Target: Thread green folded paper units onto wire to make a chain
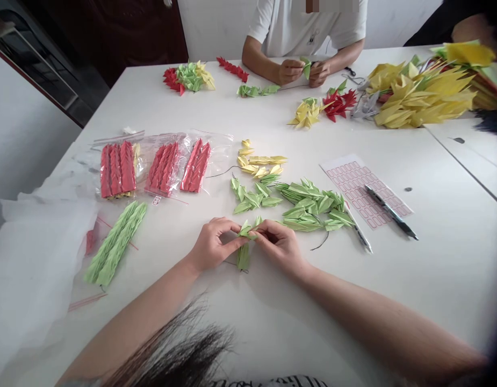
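Bright, even daylight; soft shadows; wide-angle bending at edges (corners blurred); centre sharp.

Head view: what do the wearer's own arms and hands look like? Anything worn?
Left hand and right hand are bare: no gloves, rings or watch visible. Left forearm and right forearm are bare too, no sleeves in view.

— Where are the hands?
— Just below the middle of the frame. The left hand and the right hand face each other, fingertips almost meeting.
— Open or closed?
— Both curled, knuckles up, thumb and fingers pinched tight.
— And the arms?
— Bare. The left forearm rises from the lower left, and the right forearm from the lower right, the two converging like an upside-down V.
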Demonstrator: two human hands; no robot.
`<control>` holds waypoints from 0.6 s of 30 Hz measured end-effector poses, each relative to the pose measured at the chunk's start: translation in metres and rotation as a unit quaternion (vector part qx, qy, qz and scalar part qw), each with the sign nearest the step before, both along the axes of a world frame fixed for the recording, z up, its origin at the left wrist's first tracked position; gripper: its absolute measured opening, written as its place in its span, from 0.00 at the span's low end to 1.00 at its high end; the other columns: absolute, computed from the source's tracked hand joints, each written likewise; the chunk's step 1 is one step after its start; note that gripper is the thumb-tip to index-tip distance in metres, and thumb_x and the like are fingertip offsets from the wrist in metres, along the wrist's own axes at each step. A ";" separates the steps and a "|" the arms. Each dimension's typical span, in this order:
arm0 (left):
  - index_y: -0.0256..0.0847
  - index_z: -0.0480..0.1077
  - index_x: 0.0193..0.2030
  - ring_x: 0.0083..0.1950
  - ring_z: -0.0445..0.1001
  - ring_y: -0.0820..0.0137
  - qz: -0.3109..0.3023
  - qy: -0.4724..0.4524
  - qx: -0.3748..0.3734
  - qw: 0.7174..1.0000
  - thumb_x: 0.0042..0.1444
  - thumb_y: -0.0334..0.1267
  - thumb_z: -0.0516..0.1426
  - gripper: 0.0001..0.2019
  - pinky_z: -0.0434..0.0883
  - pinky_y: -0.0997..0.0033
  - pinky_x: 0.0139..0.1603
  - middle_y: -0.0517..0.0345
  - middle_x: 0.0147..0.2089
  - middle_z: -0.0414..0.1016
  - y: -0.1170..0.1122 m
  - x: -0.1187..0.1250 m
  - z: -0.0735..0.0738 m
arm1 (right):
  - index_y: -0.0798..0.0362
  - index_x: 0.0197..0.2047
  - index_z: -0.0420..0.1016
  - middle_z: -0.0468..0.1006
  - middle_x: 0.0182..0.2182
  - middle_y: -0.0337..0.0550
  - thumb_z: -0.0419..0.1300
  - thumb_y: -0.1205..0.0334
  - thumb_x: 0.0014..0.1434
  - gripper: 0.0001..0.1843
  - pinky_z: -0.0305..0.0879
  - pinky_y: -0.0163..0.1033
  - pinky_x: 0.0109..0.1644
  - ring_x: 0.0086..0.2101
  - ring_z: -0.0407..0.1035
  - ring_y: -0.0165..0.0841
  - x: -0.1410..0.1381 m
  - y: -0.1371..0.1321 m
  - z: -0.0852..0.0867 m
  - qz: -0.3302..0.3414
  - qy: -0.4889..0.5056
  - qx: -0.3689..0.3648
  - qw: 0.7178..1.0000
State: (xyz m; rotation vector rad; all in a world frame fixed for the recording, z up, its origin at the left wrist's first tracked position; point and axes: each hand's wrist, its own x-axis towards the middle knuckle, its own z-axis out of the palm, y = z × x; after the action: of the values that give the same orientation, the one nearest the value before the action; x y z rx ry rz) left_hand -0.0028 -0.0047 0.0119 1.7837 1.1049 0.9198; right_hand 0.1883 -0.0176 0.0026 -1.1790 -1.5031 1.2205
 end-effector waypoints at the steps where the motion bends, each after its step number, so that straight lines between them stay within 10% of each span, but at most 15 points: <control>1: 0.40 0.76 0.32 0.36 0.73 0.65 0.003 -0.002 -0.004 1.000 0.56 0.42 0.63 0.07 0.67 0.65 0.42 0.55 0.32 0.79 0.000 0.000 0.000 | 0.55 0.31 0.73 0.65 0.22 0.38 0.61 0.43 0.61 0.22 0.53 0.35 0.28 0.24 0.57 0.29 0.000 0.000 0.000 0.008 -0.003 0.000 1.000; 13: 0.40 0.77 0.29 0.38 0.74 0.66 0.000 -0.061 -0.077 0.995 0.58 0.45 0.61 0.11 0.67 0.66 0.44 0.56 0.32 0.79 0.002 -0.004 0.005 | 0.52 0.48 0.70 0.59 0.24 0.33 0.58 0.40 0.63 0.24 0.51 0.34 0.26 0.24 0.54 0.28 0.001 -0.003 0.002 0.023 0.052 -0.061 0.997; 18: 0.40 0.75 0.26 0.33 0.70 0.69 -0.036 -0.017 -0.036 0.999 0.59 0.46 0.59 0.15 0.66 0.66 0.43 0.59 0.25 0.73 0.003 -0.002 0.005 | 0.54 0.29 0.66 0.59 0.23 0.35 0.62 0.39 0.59 0.25 0.49 0.35 0.27 0.25 0.52 0.27 0.003 0.005 0.002 0.078 0.027 -0.059 0.995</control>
State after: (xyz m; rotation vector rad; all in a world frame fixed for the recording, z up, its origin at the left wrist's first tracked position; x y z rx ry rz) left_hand -0.0047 -0.0018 0.0172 1.7310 1.0326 0.8540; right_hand 0.1916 -0.0131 0.0044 -1.1119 -1.5243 1.4519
